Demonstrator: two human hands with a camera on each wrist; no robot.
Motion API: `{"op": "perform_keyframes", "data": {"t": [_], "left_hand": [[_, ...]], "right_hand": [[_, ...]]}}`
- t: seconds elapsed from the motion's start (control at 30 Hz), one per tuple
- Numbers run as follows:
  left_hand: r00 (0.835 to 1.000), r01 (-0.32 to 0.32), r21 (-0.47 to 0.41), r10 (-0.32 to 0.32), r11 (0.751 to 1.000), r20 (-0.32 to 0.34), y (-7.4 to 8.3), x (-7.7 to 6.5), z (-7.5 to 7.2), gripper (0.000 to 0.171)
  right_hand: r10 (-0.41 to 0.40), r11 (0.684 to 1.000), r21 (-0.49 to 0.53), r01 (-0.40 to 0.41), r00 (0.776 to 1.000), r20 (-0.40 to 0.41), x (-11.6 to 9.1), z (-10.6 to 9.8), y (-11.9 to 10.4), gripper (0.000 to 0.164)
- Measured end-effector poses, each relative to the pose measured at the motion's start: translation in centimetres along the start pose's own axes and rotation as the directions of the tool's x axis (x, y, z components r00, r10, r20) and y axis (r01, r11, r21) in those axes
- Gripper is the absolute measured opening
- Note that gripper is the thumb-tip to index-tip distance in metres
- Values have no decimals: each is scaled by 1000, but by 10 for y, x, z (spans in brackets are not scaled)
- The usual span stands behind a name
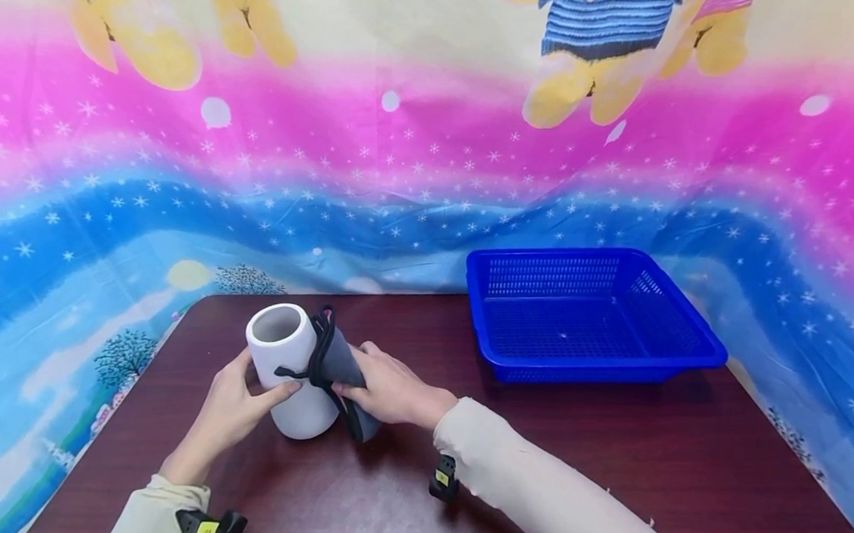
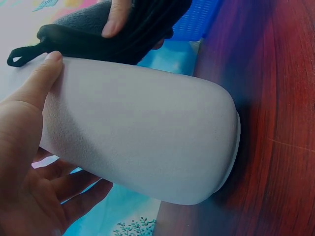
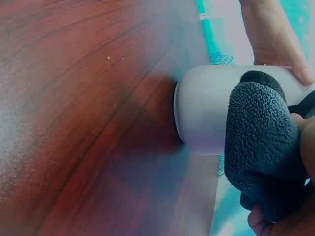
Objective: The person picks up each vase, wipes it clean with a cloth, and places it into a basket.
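A smooth white vase (image 1: 294, 397) with a round open mouth stands on the table, close to upright. My left hand (image 1: 228, 401) grips it from the left, thumb across the front and fingers behind. In the left wrist view the thumb tip lies right at a black strap loop (image 2: 22, 55). My right hand (image 1: 393, 387) holds a dark grey fleece cloth (image 3: 261, 132) with black edging and straps, bunched against the vase's right side. The right thumb presses on the cloth in the left wrist view, while most of the other fingers are hidden behind it.
A blue plastic basket (image 1: 590, 366) with perforated walls sits at the back right of the dark red-brown wooden table (image 1: 577, 447). Behind the table hangs a patterned curtain (image 1: 404, 167) in pink, blue and cream. Small black devices (image 1: 445, 478) are worn at both wrists.
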State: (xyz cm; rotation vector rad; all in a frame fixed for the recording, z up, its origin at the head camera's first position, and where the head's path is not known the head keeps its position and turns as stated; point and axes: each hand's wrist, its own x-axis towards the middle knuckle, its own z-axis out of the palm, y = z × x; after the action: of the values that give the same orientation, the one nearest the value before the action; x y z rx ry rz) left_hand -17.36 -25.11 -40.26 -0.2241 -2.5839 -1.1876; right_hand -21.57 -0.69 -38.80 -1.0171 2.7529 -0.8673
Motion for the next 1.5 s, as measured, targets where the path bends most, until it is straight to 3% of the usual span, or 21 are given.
{"op": "perform_keyframes", "data": {"t": [0.33, 1.5], "left_hand": [[1000, 26, 2, -26, 1000, 13, 2, 0, -1, 67], [1000, 21, -10, -21, 1000, 12, 1, -1, 0, 67]], "right_hand": [[21, 1000, -21, -20, 999, 43, -2, 6, 6, 39], [32, 999, 24, -33, 999, 20, -5, 18, 9, 38]]}}
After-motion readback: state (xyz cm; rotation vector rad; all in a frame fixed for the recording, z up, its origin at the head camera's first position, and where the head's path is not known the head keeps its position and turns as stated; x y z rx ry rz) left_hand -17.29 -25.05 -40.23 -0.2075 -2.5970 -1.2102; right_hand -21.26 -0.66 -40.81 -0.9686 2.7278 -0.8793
